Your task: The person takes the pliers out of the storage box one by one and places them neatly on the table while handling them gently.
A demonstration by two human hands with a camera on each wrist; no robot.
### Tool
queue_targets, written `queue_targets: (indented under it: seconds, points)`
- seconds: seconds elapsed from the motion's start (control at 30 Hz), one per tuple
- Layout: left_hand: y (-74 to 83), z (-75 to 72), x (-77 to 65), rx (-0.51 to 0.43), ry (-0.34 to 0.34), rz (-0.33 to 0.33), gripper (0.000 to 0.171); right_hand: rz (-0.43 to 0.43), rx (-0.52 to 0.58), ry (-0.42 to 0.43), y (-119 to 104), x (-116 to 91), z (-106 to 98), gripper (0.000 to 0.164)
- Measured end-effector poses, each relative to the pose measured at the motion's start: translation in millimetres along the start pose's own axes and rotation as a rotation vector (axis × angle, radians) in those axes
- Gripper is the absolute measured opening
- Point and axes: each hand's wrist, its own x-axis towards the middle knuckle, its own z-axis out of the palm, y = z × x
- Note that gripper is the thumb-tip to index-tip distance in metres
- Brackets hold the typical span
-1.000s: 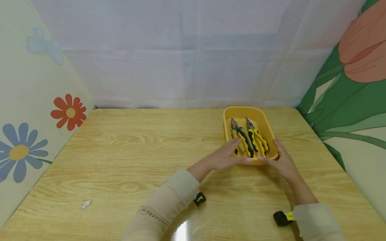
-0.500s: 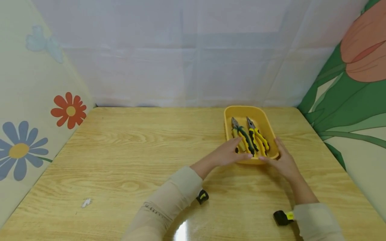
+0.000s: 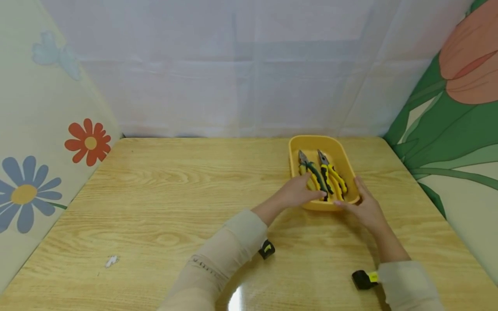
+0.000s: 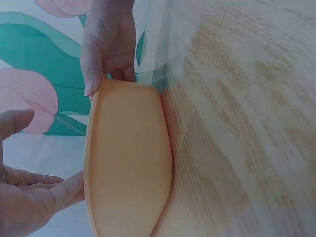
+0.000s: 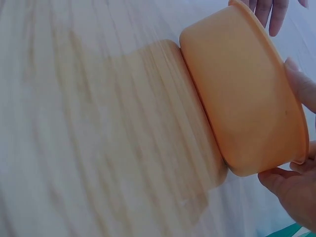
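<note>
A yellow plastic basket [image 3: 324,207] stands on the wooden table toward the back right. Two pairs of pliers lie in it: one with green and yellow handles [image 3: 317,174] on the left, one with yellow and black handles [image 3: 336,179] on the right. My right hand [image 3: 368,213] grips the basket's near right corner, thumb on the front rim and fingers along the side wall. My left hand [image 3: 298,191] is at the near left rim, fingers spread and reaching over the green-handled pliers. In the left wrist view its thumb [image 4: 17,122] is raised, away from the basket's wall [image 4: 131,153].
A small white scrap [image 3: 111,261] lies on the table [image 3: 163,198] at the front left. Behind the table hangs a white cloth [image 3: 241,86]. Painted panels with flowers [image 3: 90,143] flank both sides. Black wrist devices [image 3: 363,280] show beside the sleeves.
My left hand has shifted right and slightly up, from the basket's near left rim further over the pliers. My right hand keeps its grip. The basket stays in place.
</note>
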Motion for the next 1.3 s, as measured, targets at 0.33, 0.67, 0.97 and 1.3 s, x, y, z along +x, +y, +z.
queue_targets:
  seconds: [0.33,0.67,0.97,1.3]
  points:
    - [7.0,-0.9,7.0,-0.044,0.04,-0.103,0.071,0.004,-0.003,0.004,0.9,0.7,-0.4,0.095]
    - [8.4,0.1,15.4,-0.051,0.059,-0.141,0.069,0.022,0.013,0.003,-1.0,-1.4,0.7,0.094]
    - [11.7,2.1,23.0,-0.1,0.083,-0.211,0.066,0.027,0.039,0.001,1.2,-0.5,0.0,0.094]
    - [12.3,8.0,31.3,-0.199,0.131,-0.275,0.041,0.003,0.037,-0.001,3.1,0.3,0.9,0.093]
